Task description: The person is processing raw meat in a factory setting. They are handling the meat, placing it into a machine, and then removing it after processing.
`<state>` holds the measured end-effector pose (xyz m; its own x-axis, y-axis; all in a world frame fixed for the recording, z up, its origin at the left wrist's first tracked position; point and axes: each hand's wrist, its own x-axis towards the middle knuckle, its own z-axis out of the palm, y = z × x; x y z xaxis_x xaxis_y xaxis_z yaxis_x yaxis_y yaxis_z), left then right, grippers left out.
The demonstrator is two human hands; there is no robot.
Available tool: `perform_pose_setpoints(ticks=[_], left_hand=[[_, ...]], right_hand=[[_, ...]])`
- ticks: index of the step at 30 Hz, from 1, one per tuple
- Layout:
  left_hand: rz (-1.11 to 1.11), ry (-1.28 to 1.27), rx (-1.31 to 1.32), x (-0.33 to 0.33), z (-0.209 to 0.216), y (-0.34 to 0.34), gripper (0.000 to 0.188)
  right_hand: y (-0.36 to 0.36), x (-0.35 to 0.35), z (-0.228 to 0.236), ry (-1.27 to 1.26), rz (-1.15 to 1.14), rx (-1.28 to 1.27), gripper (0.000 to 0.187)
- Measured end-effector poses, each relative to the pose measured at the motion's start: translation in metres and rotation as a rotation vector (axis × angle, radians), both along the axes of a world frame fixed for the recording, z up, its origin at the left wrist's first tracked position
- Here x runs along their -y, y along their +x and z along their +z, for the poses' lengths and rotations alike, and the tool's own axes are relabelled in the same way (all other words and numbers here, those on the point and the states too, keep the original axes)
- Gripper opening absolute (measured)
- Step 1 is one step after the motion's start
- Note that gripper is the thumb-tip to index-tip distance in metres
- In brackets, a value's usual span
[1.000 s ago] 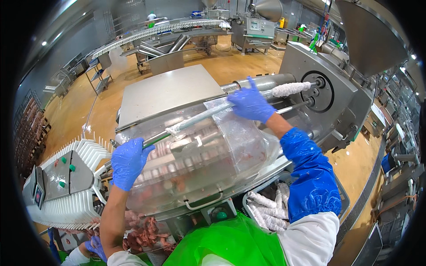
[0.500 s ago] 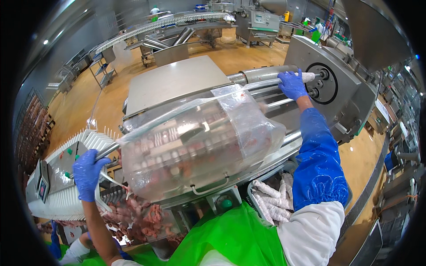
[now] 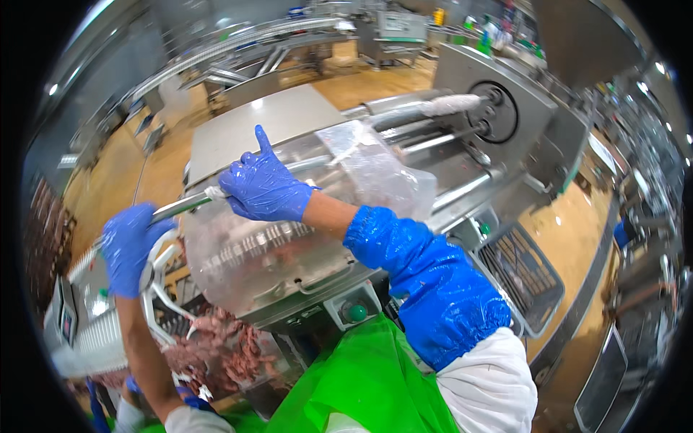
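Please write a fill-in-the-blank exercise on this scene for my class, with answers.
Of the left hand and right hand, the ____ is nearer the hopper.
The hand at the free end of the tube is the ____.
The sleeve cover is ____.
The apron is ____.
Missing words: right; left; blue; green.

A tan floor point(image 3: 574, 242) is crossed at the right by a dark strip point(image 3: 586, 289). At the left, the floor is bounded by a grey wall point(image 3: 137, 58). Small bright lamps point(image 3: 53, 89) are seen toward both sides. Farther back, a long conveyor point(image 3: 238, 37) is set near a boxy metal machine point(image 3: 399, 29); fine details are blurred.
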<state>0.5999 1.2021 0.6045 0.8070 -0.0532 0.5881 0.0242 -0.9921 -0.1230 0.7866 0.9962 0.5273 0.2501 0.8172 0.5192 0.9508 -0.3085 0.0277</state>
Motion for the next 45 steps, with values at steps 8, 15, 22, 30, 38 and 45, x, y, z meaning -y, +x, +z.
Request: perform_pose_setpoints(ticks=[8, 15, 22, 30, 38, 45], left_hand=[[0.441, -0.256, 0.184, -0.212, 0.05, -0.112, 0.028], [0.067, 0.12, 0.172, -0.045, 0.08, 0.004, 0.037], [-0.504, 0.125, 0.326, 0.169, 0.044, 0.187, 0.06], [-0.534, -0.023, -0.311, 0.301, -0.089, 0.387, 0.029], [-0.463, -0.223, -0.343, 0.426, -0.089, 0.474, 0.035], [-0.533, -0.106, -0.788, 0.273, -0.037, 0.406, 0.063]], right_hand=[[0.043, 0.069, -0.014, 0.292, -0.186, 0.194, 0.055], [-0.017, 0.112, 0.051, 0.571, -0.195, 0.283, 0.064], [0.002, 0.334, -0.121, 1.214, -0.892, -0.568, 0.035], [-0.078, 0.603, -0.452, 2.396, -0.9, -1.037, 0.027], [0.08, 0.564, -0.308, 2.118, -0.725, -1.245, 0.088], [0.336, 0.48, -0.05, 0.673, -0.766, -0.147, 0.045]])
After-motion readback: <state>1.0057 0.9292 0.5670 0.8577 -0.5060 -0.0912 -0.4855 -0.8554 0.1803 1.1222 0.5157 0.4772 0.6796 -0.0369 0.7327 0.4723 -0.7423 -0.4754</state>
